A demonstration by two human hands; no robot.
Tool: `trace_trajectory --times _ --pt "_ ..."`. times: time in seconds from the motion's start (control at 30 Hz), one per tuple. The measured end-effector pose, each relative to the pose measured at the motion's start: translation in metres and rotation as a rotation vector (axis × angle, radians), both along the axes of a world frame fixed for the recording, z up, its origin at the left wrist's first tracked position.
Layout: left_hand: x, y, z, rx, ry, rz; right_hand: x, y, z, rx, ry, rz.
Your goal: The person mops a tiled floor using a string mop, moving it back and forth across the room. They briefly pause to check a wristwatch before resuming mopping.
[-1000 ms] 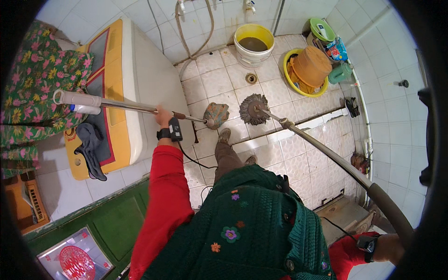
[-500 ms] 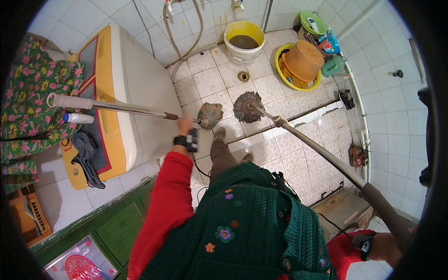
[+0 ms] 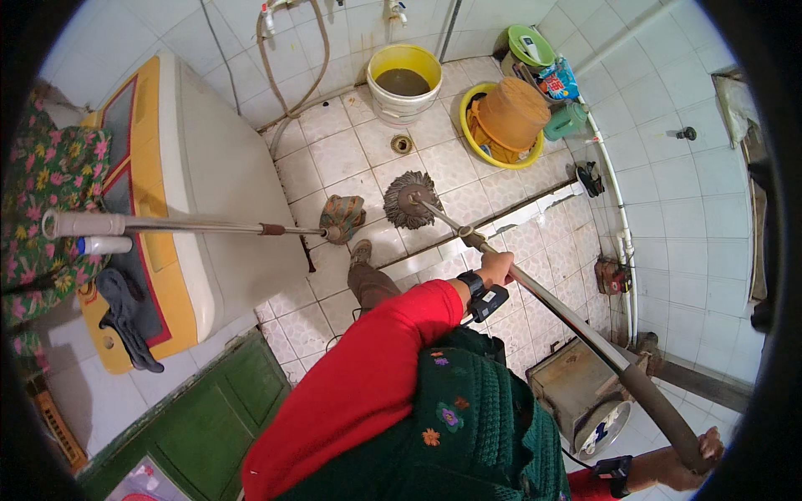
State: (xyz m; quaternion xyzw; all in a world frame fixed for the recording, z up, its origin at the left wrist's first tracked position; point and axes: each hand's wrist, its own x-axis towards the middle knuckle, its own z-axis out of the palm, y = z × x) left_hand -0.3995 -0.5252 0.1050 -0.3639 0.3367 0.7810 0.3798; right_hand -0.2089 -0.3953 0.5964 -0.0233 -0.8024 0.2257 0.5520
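Note:
A mop [image 3: 568, 316] slants across the view, its grey-brown string head [image 3: 409, 200] spread on the tiled floor. My left hand [image 3: 498, 269] is closed round the metal pole, a little above its joint. At the lower right, my right hand [image 3: 695, 461] grips the brown sleeve at the pole's top end. Left of it, a second pole tool [image 3: 209, 225] with a cloth-wrapped head [image 3: 342, 219] leans over the washing machine, touched by neither hand.
A white bucket [image 3: 393, 104] of murky water stands by the wall near a floor drain [image 3: 402, 144]. Right of it sits a yellow basin [image 3: 479, 150] with an upturned orange tub [image 3: 510, 113]. The washing machine [image 3: 238, 200] fills the left. A low raised ledge [image 3: 535, 209] crosses the floor.
My left hand has moved right, from beside the cloth-headed pole to the mop pole, and closed on it. The view has shifted right, and my right hand shows more fully.

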Motion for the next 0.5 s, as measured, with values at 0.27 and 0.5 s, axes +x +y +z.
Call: trace_trajectory --times 0.27,0.5 --pt "-0.073 -0.091 -0.069 -0.371 0.548 -0.379 -0.015 -0.013 -0.080 -0.347 0.070 0.014" --pt "-0.155 -0.179 -0.067 -0.182 0.033 0.384 -0.135 -0.077 -0.106 -0.541 -0.007 0.209"
